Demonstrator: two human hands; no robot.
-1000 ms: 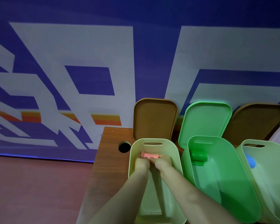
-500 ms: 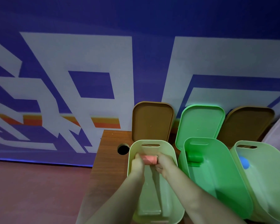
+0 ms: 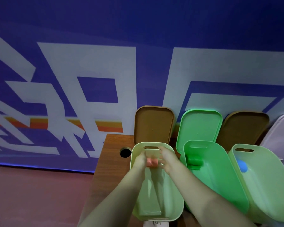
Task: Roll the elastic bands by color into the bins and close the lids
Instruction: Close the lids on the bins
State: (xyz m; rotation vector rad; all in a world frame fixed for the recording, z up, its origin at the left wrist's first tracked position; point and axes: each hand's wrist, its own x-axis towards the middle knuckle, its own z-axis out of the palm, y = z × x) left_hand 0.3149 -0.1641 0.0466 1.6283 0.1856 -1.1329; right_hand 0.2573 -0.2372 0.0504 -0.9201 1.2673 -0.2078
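Three bins stand in a row on the wooden table (image 3: 115, 145), all lids raised. Both hands reach into the pale green bin (image 3: 175, 202) at the 9 o'clock end of the row; its brown lid (image 3: 152, 125) stands upright behind it at 12 o'clock.

The pink rolled band (image 3: 152, 162) sits crosswise between the hands, inside this bin towards its far wall.

Left hand (image 3: 140, 161): the palm side is against the roll's 9 o'clock end, touching it. The curl of the fingers is hidden, so the grip cannot be told.

Right hand (image 3: 168, 159): grip slack — fingers straight, pointing to 12 o'clock, just beside the roll's 3 o'clock end and holding nothing.

The bright green bin (image 3: 220, 177) at centre holds a green roll (image 3: 194, 160), and its green lid (image 3: 200, 126) stands open. The third bin (image 3: 269, 185), at 3 o'clock, holds a blue roll (image 3: 242, 166) — a second brown lid (image 3: 243, 128) is raised behind it.

A round hole (image 3: 125, 152) sits in the table at 9 o'clock of the first bin.
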